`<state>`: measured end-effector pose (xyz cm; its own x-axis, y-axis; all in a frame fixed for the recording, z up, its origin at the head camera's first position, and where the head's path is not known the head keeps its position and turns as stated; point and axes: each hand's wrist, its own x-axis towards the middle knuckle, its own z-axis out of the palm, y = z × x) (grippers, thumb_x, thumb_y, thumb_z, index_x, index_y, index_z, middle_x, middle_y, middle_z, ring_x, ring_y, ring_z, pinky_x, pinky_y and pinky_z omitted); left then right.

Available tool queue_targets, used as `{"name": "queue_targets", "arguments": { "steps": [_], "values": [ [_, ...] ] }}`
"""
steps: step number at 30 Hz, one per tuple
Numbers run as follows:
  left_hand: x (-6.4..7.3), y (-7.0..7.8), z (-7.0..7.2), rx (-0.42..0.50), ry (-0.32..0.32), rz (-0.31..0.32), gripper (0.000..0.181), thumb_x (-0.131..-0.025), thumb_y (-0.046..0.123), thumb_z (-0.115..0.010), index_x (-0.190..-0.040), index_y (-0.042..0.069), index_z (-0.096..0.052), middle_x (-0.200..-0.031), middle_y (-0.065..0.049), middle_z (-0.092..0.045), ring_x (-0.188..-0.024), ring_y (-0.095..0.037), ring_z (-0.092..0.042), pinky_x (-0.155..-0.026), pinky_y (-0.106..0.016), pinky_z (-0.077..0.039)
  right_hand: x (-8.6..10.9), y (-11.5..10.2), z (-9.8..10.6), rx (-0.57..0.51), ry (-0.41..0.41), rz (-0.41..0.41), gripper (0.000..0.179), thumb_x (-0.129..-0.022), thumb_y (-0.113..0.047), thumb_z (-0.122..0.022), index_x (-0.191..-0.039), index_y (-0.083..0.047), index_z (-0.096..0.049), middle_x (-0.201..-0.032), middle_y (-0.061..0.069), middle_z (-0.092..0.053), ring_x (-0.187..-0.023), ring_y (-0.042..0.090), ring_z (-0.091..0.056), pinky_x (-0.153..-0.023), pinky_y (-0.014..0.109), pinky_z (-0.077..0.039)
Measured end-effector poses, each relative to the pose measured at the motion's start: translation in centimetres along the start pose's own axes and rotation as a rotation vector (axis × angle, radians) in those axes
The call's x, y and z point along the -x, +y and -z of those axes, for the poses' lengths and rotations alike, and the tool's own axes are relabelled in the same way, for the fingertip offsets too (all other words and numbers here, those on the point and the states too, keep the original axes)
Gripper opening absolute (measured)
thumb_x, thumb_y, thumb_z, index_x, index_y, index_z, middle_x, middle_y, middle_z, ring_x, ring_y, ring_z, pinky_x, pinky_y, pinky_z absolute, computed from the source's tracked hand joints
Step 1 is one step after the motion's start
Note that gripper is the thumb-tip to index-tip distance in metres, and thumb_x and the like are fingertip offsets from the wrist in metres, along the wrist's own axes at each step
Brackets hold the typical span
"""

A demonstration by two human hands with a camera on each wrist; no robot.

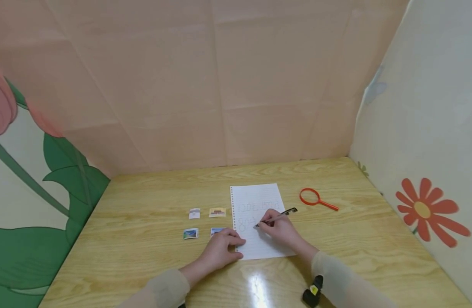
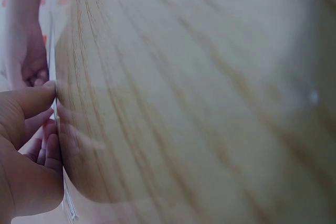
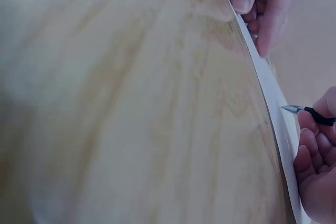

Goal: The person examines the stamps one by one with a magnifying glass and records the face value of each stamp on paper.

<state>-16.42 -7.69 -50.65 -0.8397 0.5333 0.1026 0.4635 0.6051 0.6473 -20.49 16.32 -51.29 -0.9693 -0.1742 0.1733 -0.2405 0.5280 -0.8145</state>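
A lined sheet of loose-leaf paper (image 1: 259, 248) lies on the wooden table, with faint outlined writing near its top and left side. My right hand (image 1: 281, 232) pinches a pen (image 1: 285, 213), its tip at the paper's surface in mid-page. In the right wrist view the metal tip of the pen (image 3: 290, 108) points at the sheet. My left hand (image 1: 219, 249) rests on the sheet's lower left edge, fingers loosely bent and thumb apart from them. It partly covers a small picture card (image 1: 216, 231). From the left wrist, the left hand (image 2: 31, 166) shows at the paper's edge.
Right of the paper lies a red magnifying glass (image 1: 319, 200). More small picture cards sit to the left, among them a yellowish one (image 1: 217, 212), a pale one (image 1: 194, 213) and a green-blue one (image 1: 191, 233). A pink-brown covering (image 1: 220, 85) stands behind the table.
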Motion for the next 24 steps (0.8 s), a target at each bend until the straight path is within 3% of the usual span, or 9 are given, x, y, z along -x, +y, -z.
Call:
{"name": "queue_targets", "arguments": {
  "steps": [6, 13, 24],
  "values": [
    [-0.01, -0.08, -0.11, -0.007, 0.001, -0.009, 0.036, -0.079, 0.018, -0.084, -0.114, 0.011, -0.075, -0.105, 0.005, -0.061, -0.097, -0.010, -0.055, -0.088, -0.029, -0.047, -0.48, 0.05, -0.46, -0.046, 0.050, -0.064, 0.014, -0.082, -0.002, -0.071, -0.081, -0.011, -0.061, -0.073, -0.002, -0.057, -0.065, 0.013, -0.051, -0.055, 0.021, -0.041],
    [0.06, 0.05, 0.06, 0.002, -0.002, 0.016, 0.036, -0.080, 0.019, -0.084, -0.114, 0.012, -0.075, -0.106, 0.006, -0.061, -0.098, -0.010, -0.055, -0.088, -0.030, -0.047, -0.84, -0.06, -0.65, 0.007, 0.050, -0.065, 0.015, -0.081, -0.001, -0.071, -0.082, -0.010, -0.060, -0.075, -0.002, -0.057, -0.068, 0.013, -0.051, -0.058, 0.022, -0.041],
    [0.09, 0.17, 0.14, -0.006, 0.007, -0.008, 0.036, -0.080, 0.017, -0.084, -0.114, 0.010, -0.075, -0.105, 0.005, -0.061, -0.097, -0.010, -0.055, -0.088, -0.030, -0.047, -0.10, -0.31, -0.68, -0.023, -0.040, 0.063, 0.015, -0.082, -0.002, -0.073, -0.080, -0.010, -0.060, -0.071, -0.005, -0.055, -0.066, 0.009, -0.049, -0.058, 0.021, -0.041]
  ]
}}
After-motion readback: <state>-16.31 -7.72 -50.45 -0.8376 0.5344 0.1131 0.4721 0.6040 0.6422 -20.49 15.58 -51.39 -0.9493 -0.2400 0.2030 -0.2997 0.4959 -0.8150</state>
